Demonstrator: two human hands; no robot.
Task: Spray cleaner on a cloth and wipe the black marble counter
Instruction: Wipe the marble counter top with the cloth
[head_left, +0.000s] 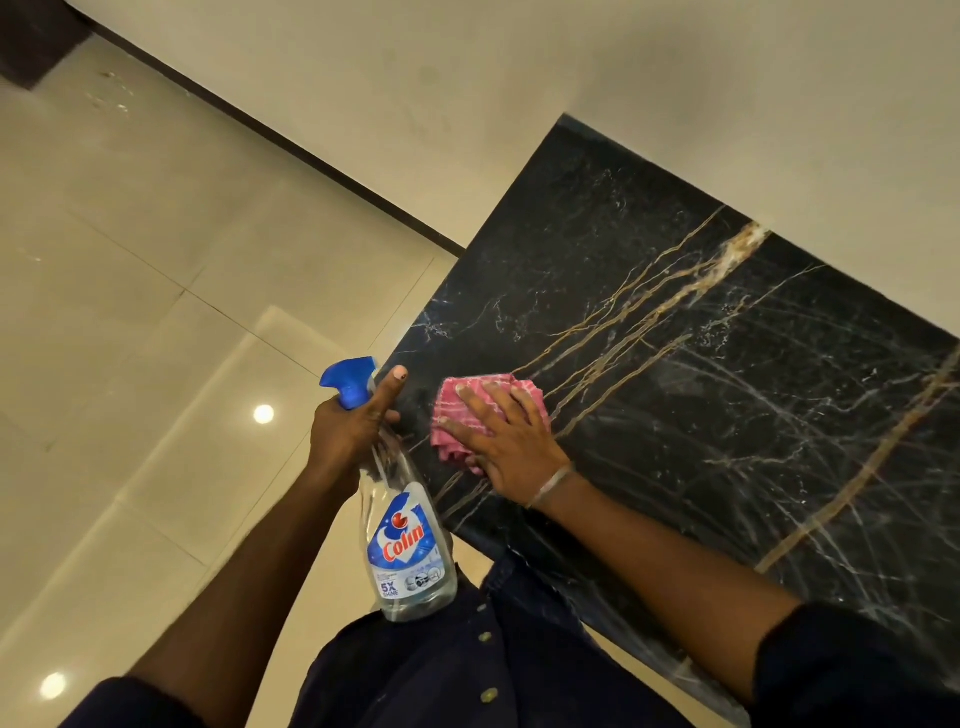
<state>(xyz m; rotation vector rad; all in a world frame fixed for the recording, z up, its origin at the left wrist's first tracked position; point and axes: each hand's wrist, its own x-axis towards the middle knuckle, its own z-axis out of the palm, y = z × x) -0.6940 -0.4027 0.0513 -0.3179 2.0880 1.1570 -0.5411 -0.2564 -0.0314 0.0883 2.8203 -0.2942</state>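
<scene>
A: State the work surface and its relation to the hands.

B: The black marble counter (701, 364), with gold and white veining, extends forward and to the right of the right hand (511, 441). Its near-left corner lies just left of that hand. A pale wall (571, 67) borders the counter's far edge. A glossy beige tile floor (130, 286) lies to the left of the left hand (348, 428) and below it.

A: Next item, the clothing.

B: A dark buttoned shirt (493, 665) shows below both forearms, sleeves pushed up above the elbows.

A: State the cleaner container.

B: The spray bottle (408, 551) is clear, with a blue-and-white "Colin" label. It hangs tilted below the left hand, base toward the shirt. The liquid level is low. Its blue trigger head (349, 382) projects above that hand.

A: Left hand condition?

B: Closed around the bottle neck, thumb extended up alongside the trigger head. The bottle is held off the counter, just left of the counter's corner.

A: State the cloth.

B: The pink cloth (457, 415), white-striped and bunched, lies on the counter directly under the right hand, near the near-left corner.

A: Right hand condition?

B: Flat, fingers spread, palm down, pressing the cloth against the marble. A thin bangle (550, 486) circles the wrist.
</scene>
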